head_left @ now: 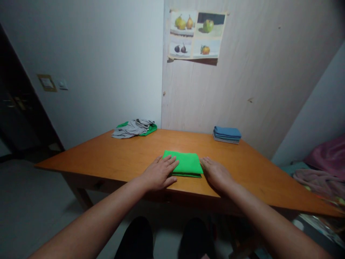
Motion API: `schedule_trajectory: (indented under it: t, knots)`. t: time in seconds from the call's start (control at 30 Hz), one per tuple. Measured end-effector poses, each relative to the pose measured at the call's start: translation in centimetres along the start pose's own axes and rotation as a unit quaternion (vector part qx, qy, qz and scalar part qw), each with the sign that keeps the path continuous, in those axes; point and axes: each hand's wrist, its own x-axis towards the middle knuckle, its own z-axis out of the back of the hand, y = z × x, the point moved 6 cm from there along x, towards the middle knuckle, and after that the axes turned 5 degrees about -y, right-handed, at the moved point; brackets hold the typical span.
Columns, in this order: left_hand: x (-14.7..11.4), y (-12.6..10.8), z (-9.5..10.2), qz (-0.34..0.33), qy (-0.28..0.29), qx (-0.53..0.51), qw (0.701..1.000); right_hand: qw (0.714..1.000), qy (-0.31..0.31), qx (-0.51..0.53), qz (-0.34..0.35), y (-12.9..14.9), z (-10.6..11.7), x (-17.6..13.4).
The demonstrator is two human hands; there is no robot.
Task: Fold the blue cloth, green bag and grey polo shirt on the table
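A bright green folded cloth (187,163) lies near the front edge of the wooden table, in layers. My left hand (161,172) rests on its left side, palm down, fingers spread over the top and the thumb on the table side. On the other side, my right hand (217,174) stands on edge against the cloth's right end, fingers stretched out. Neither hand grips the cloth.
The wooden table (113,158) carries a crumpled heap of grey and green cloth (134,128) at the back left. A neat stack of folded blue and checked cloths (227,134) sits at the back right. Walls close off the table's back. Pink bedding (327,158) lies at right.
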Motion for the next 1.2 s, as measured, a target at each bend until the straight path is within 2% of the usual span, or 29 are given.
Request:
schedule_trajectory:
  t: [0.17,0.33,0.4,0.5,0.7,0.83,1.2]
  knots:
    - [1.0,1.2,2.0,0.056,-0.034,-0.042,0.997,0.993,-0.054,0.013,-0.101,-0.6,2.8,1.2]
    - [3.7,2.8,2.8,0.109,-0.084,-0.047,0.989,0.994,-0.051,0.039,-0.089,3.1,4.0,4.9]
    - [4.9,2.9,2.4,0.119,-0.077,-0.044,0.989,0.995,-0.033,0.044,-0.079,4.8,3.6,6.6]
    - [6.0,2.5,1.2,0.122,-0.032,-0.041,0.991,0.996,0.016,0.045,-0.071,6.9,1.9,8.1]
    - [5.4,2.6,-1.6,0.137,0.044,-0.034,0.989,0.988,0.105,0.047,-0.101,7.1,-2.2,7.3]
    - [4.9,2.8,-2.2,0.146,0.036,-0.023,0.988,0.986,0.108,0.064,-0.106,6.7,-3.2,6.6]
    - [4.4,1.5,-2.0,0.178,0.041,-0.004,0.983,0.985,0.094,0.067,-0.128,6.9,-3.4,5.6]
